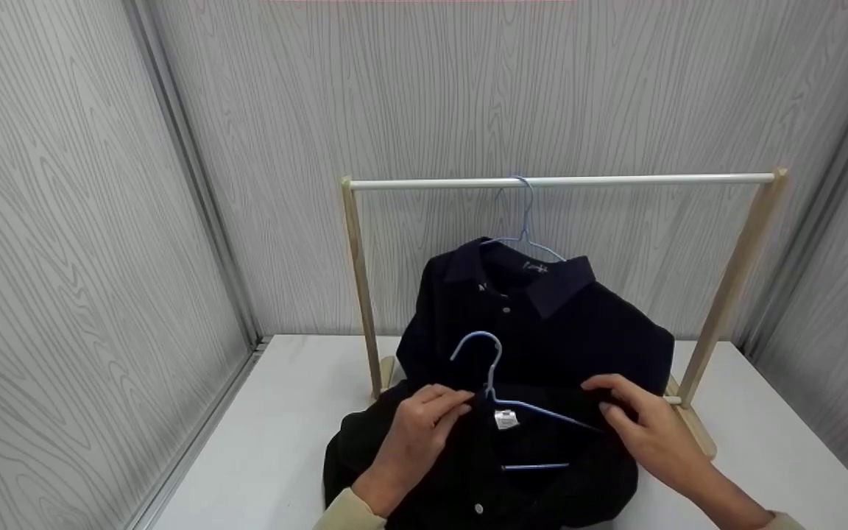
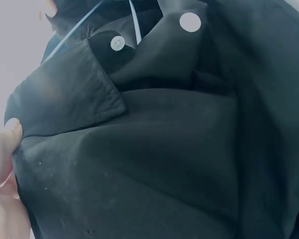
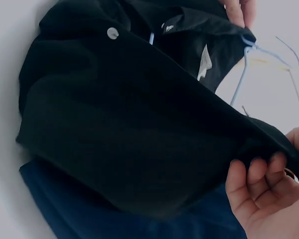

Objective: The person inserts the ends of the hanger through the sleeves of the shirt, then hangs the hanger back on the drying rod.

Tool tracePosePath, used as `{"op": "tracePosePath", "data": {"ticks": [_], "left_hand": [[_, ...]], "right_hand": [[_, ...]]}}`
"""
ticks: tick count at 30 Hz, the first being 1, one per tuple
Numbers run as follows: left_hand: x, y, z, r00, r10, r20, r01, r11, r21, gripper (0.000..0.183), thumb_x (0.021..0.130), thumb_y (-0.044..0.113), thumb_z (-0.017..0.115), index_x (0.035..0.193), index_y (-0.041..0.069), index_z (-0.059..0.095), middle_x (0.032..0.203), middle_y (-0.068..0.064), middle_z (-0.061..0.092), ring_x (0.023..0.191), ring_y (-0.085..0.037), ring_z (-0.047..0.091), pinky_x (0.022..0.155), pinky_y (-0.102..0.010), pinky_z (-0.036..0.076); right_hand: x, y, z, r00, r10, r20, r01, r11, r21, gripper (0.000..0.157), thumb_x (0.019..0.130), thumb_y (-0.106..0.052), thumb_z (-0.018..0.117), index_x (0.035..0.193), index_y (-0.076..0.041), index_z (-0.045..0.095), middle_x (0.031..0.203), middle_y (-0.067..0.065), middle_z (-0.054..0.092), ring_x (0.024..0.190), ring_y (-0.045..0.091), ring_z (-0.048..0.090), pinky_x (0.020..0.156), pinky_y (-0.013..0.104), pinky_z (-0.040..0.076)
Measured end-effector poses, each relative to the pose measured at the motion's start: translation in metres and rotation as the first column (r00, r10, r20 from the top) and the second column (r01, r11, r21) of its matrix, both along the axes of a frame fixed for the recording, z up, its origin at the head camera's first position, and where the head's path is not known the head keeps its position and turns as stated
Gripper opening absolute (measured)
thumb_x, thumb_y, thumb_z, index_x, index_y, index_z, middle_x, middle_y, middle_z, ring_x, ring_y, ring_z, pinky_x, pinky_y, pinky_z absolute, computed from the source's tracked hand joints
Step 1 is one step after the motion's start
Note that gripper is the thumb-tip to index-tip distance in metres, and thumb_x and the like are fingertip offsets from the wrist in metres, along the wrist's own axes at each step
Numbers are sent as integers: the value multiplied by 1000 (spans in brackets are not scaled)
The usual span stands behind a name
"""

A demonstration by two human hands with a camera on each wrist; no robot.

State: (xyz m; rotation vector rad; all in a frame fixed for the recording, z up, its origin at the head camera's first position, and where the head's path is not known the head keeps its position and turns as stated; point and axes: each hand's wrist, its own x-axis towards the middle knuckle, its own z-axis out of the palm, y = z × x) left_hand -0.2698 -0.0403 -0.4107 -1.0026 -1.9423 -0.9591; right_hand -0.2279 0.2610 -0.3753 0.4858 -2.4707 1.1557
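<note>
A black shirt (image 1: 409,482) with white buttons lies in front, a light blue hanger (image 1: 542,412) partly inside it. The hook stands up from the collar, and one hanger arm crosses the neck opening beside a white tag (image 1: 506,419). My left hand (image 1: 417,434) pinches the collar close to the hanger's neck; in the left wrist view its thumb (image 2: 12,130) presses on the cloth. With curled fingers, my right hand (image 1: 648,427) grips the shirt's other shoulder, also seen by the right wrist camera as fingers (image 3: 256,179) on black cloth. The hanger's far end is hidden by cloth.
Behind, a dark navy shirt (image 1: 542,338) hangs by another blue hanger (image 1: 526,221) from the white rod (image 1: 637,179) of a wooden-legged rack (image 1: 737,265). The rack stands on a white table (image 1: 247,442), with patterned panels (image 1: 284,88) at the back and sides.
</note>
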Motion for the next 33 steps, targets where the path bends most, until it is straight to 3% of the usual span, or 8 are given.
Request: {"op": "tracePosePath", "data": {"ticks": [3,7,11,15,18,22,31,33], "left_hand": [[2,4,1,1000,-11,24,12,1000,-8,14,84,13,62,97,15,67,90,8,62,85,2,57,74,-8,44],[5,9,2,998,-24,60,25,1000,-19,14,85,15,60,98,16,67,91,8,62,86,3,57,74,-8,44],[9,14,4,997,-34,68,36,999,-35,15,86,16,60,99,16,67,90,8,62,85,3,57,74,-7,44],[12,20,6,996,-51,67,53,998,-39,16,85,18,60,99,17,67,90,9,62,84,4,57,74,-7,44],[14,24,9,995,-76,71,78,997,-26,15,85,18,61,99,17,67,89,9,63,83,4,57,74,-8,44],[16,27,12,990,-112,81,113,993,-14,15,85,17,61,98,16,67,88,8,63,82,3,58,74,-8,45],[16,29,24,992,-102,73,103,995,-10,15,85,17,60,98,16,67,91,8,63,83,3,58,74,-8,45],[17,29,25,993,-100,67,101,995,-17,15,85,17,60,99,16,67,91,8,63,84,3,58,74,-8,45]], "right_hand": [[-1,-8,2,995,42,-95,-37,998,57,30,89,-3,49,98,-27,62,99,-7,64,84,5,55,72,13,41],[-4,-22,2,971,77,-228,-52,992,112,29,85,2,52,88,-25,63,84,-8,65,65,2,51,60,15,41],[-4,-35,0,946,48,-319,12,983,183,23,78,-3,62,83,-26,63,79,-16,60,62,-2,49,57,17,41],[-3,-46,-2,922,29,-386,104,942,320,13,75,-21,70,84,-26,62,81,-19,59,70,-3,54,59,21,46],[-3,-51,-3,883,37,-469,165,909,382,15,72,-25,73,83,-24,62,80,-17,59,69,-2,55,58,22,47],[-5,-55,0,817,82,-571,201,888,414,15,70,-20,74,79,-22,61,73,-15,56,63,-1,50,53,18,44],[-8,-64,13,725,180,-665,211,861,463,13,71,-14,70,80,-17,61,69,-9,55,61,4,47,49,20,42],[-7,-67,16,718,191,-670,210,858,469,12,72,-13,69,78,-17,60,67,-9,53,59,4,46,48,20,41]]}}
